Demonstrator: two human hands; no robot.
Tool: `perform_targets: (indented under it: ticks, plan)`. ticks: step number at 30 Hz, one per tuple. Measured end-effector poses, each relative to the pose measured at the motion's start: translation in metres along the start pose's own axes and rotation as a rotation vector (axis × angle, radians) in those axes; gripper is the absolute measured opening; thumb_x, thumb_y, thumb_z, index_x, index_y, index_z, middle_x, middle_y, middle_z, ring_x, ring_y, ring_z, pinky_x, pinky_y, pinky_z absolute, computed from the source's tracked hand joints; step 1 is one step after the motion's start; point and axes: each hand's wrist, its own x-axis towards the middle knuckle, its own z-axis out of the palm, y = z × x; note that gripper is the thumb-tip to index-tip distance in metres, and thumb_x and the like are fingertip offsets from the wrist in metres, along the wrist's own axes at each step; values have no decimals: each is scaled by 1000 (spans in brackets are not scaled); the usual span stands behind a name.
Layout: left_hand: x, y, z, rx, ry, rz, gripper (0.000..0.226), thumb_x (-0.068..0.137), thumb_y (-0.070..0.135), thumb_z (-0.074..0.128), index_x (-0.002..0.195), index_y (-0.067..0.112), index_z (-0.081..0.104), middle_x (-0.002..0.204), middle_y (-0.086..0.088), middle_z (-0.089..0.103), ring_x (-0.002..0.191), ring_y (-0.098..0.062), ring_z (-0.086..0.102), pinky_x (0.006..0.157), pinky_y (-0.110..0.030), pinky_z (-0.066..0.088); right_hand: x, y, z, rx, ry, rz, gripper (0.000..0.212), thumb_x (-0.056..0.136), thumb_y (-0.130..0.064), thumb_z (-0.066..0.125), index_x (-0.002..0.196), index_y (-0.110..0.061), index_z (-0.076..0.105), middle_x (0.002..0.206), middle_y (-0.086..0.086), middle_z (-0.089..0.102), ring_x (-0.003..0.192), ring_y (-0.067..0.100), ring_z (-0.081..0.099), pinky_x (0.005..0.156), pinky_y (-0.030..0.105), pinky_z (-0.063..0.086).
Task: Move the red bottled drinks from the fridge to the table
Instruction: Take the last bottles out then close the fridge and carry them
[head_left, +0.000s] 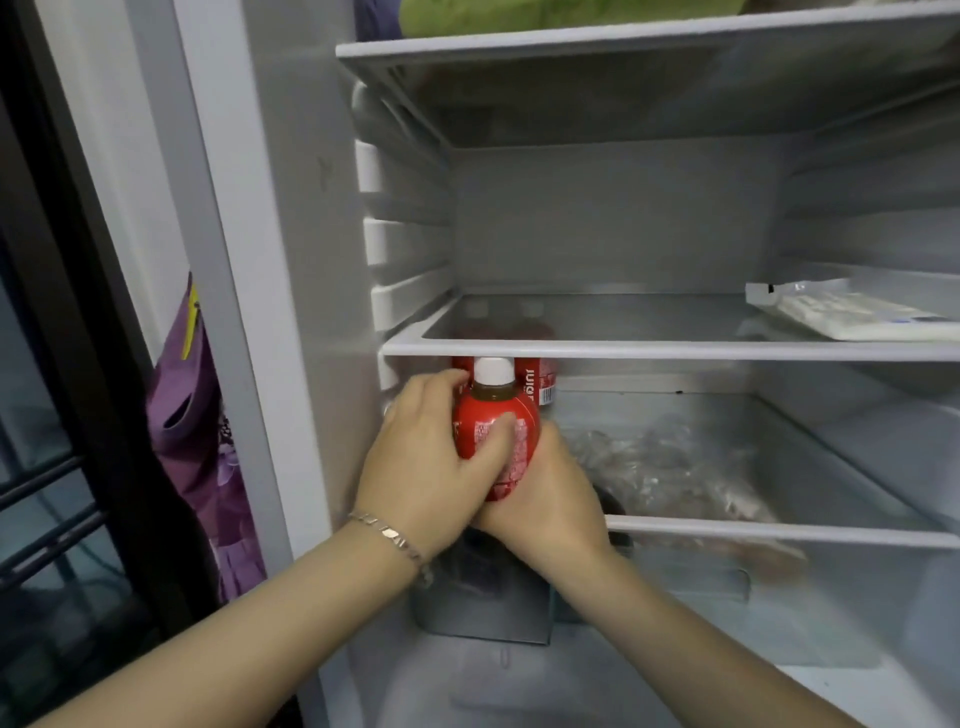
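A red bottled drink with a white cap and red label is held upright at the front left of the open fridge, just under a glass shelf. My left hand wraps it from the left, thumb across the label. My right hand grips it from below and the right. Behind it stand two more red bottles, partly hidden by the shelf rim and the held bottle; their tops show faintly through the glass.
A clear bag of food lies on the same shelf to the right. A white flat packet rests on the shelf above. A green item sits on the top shelf. Purple cloth hangs left of the fridge wall.
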Motion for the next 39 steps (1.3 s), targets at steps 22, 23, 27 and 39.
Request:
perform_targets:
  ticks: [22, 23, 27, 39]
  plan:
    - [26, 15, -17, 446, 5, 91, 12, 86, 34, 47, 83, 23, 48, 92, 4, 53, 84, -28, 58, 63, -27, 33, 81, 19, -10, 241, -281, 63, 22, 87, -29, 55, 108, -23, 55, 116, 8, 62, 107, 21, 58, 97, 33, 45]
    - [26, 14, -17, 464, 1, 94, 12, 87, 34, 45, 82, 23, 47, 92, 4, 52, 82, -28, 57, 62, -27, 33, 102, 24, -1, 136, -244, 165, 33, 82, -36, 60, 110, -19, 55, 122, 12, 60, 114, 27, 55, 102, 37, 43]
    - [26, 13, -18, 476, -4, 100, 13, 88, 33, 44, 79, 23, 42, 87, 7, 41, 74, -25, 52, 61, -27, 31, 155, 39, 19, -87, -18, 373, 91, 72, -45, 73, 140, -3, 30, 142, 16, 40, 133, 32, 37, 108, 36, 33]
    - [26, 11, -18, 438, 58, 121, 13, 87, 29, 46, 83, 17, 51, 88, 3, 54, 75, -24, 56, 60, -27, 31, 160, 42, 16, 108, 131, 269, 81, 59, -43, 83, 123, -12, 45, 124, 9, 60, 116, 29, 57, 102, 44, 44]
